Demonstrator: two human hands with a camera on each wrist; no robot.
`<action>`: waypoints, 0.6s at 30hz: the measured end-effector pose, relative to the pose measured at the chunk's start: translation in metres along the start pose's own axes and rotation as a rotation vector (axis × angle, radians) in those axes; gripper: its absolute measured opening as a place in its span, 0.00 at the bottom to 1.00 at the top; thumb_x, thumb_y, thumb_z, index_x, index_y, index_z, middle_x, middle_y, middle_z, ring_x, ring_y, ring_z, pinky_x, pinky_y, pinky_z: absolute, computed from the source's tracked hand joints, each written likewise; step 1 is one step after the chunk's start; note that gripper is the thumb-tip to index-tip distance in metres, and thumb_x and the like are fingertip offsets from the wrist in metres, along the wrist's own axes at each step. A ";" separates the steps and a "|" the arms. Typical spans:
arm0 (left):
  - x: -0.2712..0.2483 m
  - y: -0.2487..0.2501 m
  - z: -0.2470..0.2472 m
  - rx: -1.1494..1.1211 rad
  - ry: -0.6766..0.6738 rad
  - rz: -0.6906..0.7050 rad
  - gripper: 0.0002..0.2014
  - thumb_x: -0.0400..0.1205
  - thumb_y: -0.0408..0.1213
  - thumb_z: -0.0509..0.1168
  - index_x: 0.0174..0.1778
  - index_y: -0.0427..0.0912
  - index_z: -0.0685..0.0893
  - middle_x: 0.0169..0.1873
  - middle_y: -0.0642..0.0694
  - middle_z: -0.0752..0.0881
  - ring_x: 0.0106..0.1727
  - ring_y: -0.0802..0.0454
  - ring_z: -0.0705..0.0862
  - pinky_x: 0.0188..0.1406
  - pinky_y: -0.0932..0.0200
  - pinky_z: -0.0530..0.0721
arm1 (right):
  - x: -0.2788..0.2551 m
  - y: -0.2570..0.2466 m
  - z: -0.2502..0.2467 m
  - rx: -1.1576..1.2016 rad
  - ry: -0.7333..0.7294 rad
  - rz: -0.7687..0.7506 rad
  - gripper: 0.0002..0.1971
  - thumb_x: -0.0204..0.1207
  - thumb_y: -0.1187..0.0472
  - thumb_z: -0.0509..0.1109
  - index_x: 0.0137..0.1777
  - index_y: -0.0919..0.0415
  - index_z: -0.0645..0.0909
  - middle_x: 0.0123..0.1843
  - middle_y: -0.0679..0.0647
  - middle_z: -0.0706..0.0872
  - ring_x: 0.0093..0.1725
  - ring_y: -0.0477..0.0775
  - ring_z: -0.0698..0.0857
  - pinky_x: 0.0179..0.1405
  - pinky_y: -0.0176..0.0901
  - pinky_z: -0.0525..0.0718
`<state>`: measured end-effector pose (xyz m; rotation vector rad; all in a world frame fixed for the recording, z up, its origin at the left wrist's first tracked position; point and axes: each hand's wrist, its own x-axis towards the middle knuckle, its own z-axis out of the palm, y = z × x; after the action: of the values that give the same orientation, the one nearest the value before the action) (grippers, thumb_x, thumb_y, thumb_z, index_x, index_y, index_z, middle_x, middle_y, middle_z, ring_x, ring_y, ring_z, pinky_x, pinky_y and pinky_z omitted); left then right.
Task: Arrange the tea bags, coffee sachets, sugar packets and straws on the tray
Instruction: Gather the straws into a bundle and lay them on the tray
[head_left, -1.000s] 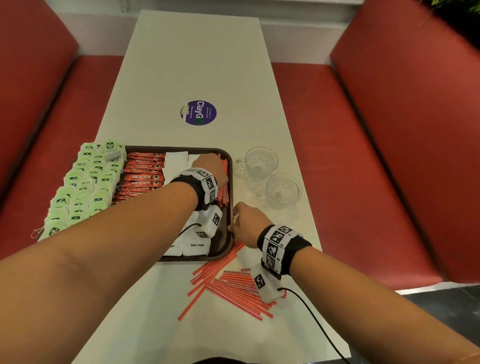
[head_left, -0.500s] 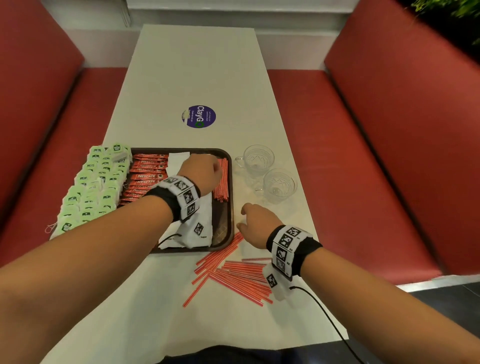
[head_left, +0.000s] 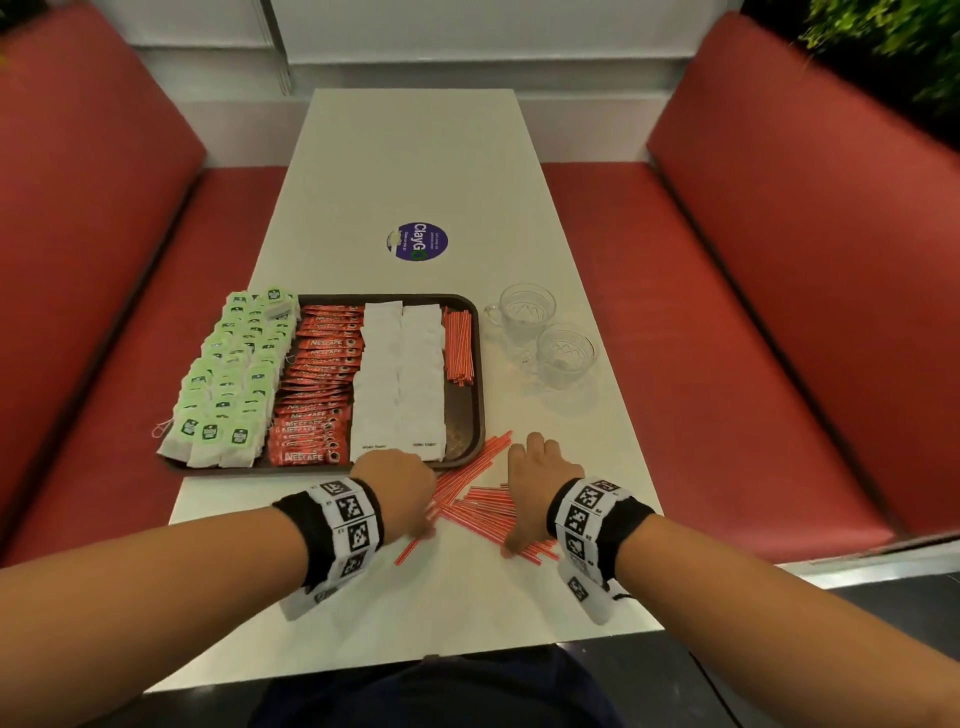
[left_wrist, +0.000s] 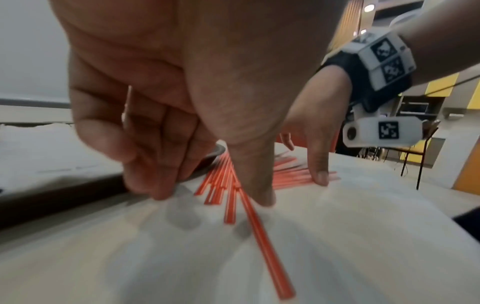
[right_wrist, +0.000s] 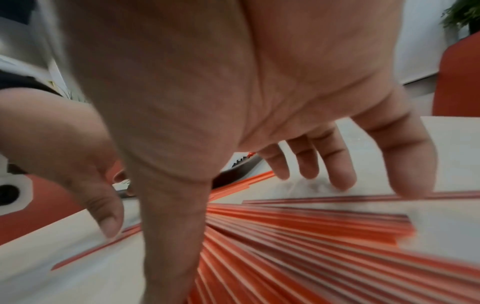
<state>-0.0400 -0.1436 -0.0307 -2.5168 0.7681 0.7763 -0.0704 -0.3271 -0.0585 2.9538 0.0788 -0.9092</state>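
Both hands bracket the loose straws (head_left: 483, 512) scattered on the surface (head_left: 415, 166) just off the tray (head_left: 477, 415) at its 5 o'clock corner. The left hand (head_left: 402, 486) sits at the pile's 9 o'clock side, fingers loosely bent, tips down beside the straws, gripping nothing. The right hand (head_left: 532, 480) is at 3 o'clock, fingers spread and straight, thumb planted among the straws, also holding nothing.

On the tray, tea bags (head_left: 228, 374) fill the 9 o'clock side, then coffee sachets (head_left: 317, 379), white sugar packets (head_left: 400, 374), and a short bundle of straws (head_left: 458, 343) at 2 o'clock.

The step in hand looks like gathering the fanned pile. It would go best by sweeping both hands inward until the straws lie parallel, squaring their ends against the surface, then pinching the bundle mid-length so none roll loose. One stray straw (left_wrist: 262, 238) points toward 6 o'clock and needs collecting too. The bare strip below the tray's bundle seems the natural spot.
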 end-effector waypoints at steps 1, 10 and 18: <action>0.002 0.001 0.003 -0.009 0.014 -0.004 0.23 0.81 0.60 0.66 0.51 0.41 0.85 0.44 0.45 0.86 0.45 0.44 0.86 0.44 0.51 0.85 | -0.002 0.001 0.000 0.013 -0.006 -0.014 0.56 0.55 0.36 0.87 0.76 0.62 0.64 0.70 0.60 0.69 0.70 0.62 0.71 0.66 0.62 0.82; 0.017 0.000 0.024 -0.059 0.203 0.157 0.13 0.88 0.42 0.57 0.60 0.42 0.83 0.53 0.43 0.82 0.50 0.40 0.85 0.44 0.49 0.81 | -0.004 0.002 -0.004 -0.043 -0.022 -0.197 0.11 0.79 0.62 0.74 0.59 0.63 0.85 0.56 0.59 0.88 0.54 0.61 0.87 0.52 0.47 0.83; 0.026 0.015 0.019 -0.100 0.253 0.299 0.14 0.87 0.39 0.60 0.67 0.50 0.83 0.54 0.46 0.81 0.54 0.44 0.84 0.49 0.49 0.84 | 0.002 -0.004 0.001 0.026 0.128 -0.247 0.11 0.76 0.61 0.76 0.57 0.61 0.85 0.53 0.58 0.82 0.52 0.61 0.83 0.52 0.50 0.81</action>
<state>-0.0386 -0.1556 -0.0636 -2.6570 1.2417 0.6061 -0.0697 -0.3229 -0.0609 3.0710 0.4488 -0.7467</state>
